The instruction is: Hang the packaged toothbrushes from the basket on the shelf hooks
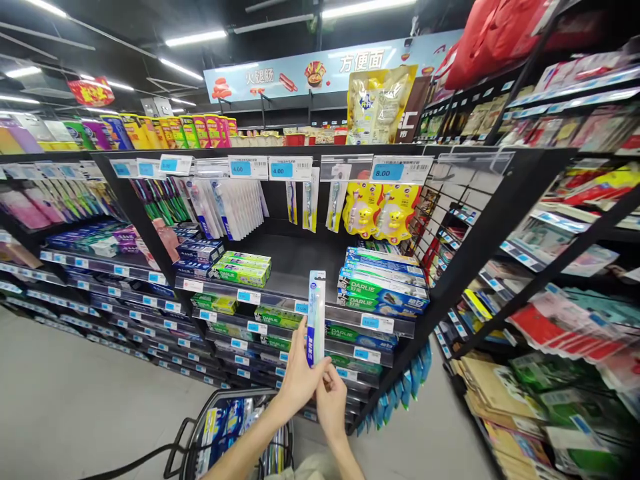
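Note:
A packaged toothbrush (316, 313) stands nearly upright in front of me, with a clear front and a blue lower label. My left hand (299, 373) is closed around its lower part, thumb across the front. Just right of it and lower, my right hand (331, 400) has its fingers curled in against the left thumb. Whatever those fingers may grip is hidden. Behind the pack is a shelf with green toothpaste boxes (243, 269) on the left and blue DARLIE boxes (383, 290) on the right. White toothbrush packs (243, 207) hang in a row above.
A shopping basket (215, 400) holding several packages is below my left forearm. Single toothbrush packs (310, 200) and yellow bear-shaped packs (379, 210) hang from hooks. Another stocked shelf (565, 267) stands to the right. Grey floor (100, 400) extends to the left.

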Demonstrator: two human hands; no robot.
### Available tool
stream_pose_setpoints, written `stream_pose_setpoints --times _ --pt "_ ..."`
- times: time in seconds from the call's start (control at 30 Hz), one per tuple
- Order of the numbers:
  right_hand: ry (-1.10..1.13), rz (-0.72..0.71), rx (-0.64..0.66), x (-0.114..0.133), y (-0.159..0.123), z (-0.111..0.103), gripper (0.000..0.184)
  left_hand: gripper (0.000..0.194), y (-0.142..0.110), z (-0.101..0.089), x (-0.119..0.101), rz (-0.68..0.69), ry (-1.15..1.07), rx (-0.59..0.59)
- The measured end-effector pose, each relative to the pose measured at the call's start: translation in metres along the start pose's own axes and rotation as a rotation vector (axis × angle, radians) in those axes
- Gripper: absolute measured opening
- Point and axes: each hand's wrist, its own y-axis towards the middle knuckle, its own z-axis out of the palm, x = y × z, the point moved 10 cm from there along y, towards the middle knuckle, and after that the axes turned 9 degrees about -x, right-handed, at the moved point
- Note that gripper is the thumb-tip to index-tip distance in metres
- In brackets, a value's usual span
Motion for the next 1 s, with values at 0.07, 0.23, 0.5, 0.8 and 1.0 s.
stream_pose_setpoints --times 0.07,0.23,0.5,0.8,1.0 --pt "-0.021 -0.054 -0.014 0.005 0.0 -0.002 0.036 0.086 -0.001 0.002 -0.004 0.028 0.005 0.008" --pt "-0.098 -0.121 -0.047 0.013 -0.001 -0.009 0.038 0.075 0.012 -0.006 -0.018 0.105 0.005 -0.011" --pt "-0.141 -0.026 0.046 -0.006 -0.003 -0.007 0.045 0.068 0.055 -0.071 -0.037 0.228 0.037 -0.305" --pt "-0.146 0.065 0.117 -0.051 -0.009 -0.003 0.047 0.068 0.071 -0.153 -0.022 0.201 0.123 -0.588" --pt "-0.205 0.152 0.197 -0.072 -0.013 0.003 0.051 0.066 0.081 -0.193 -0.018 0.208 0.186 -0.69"
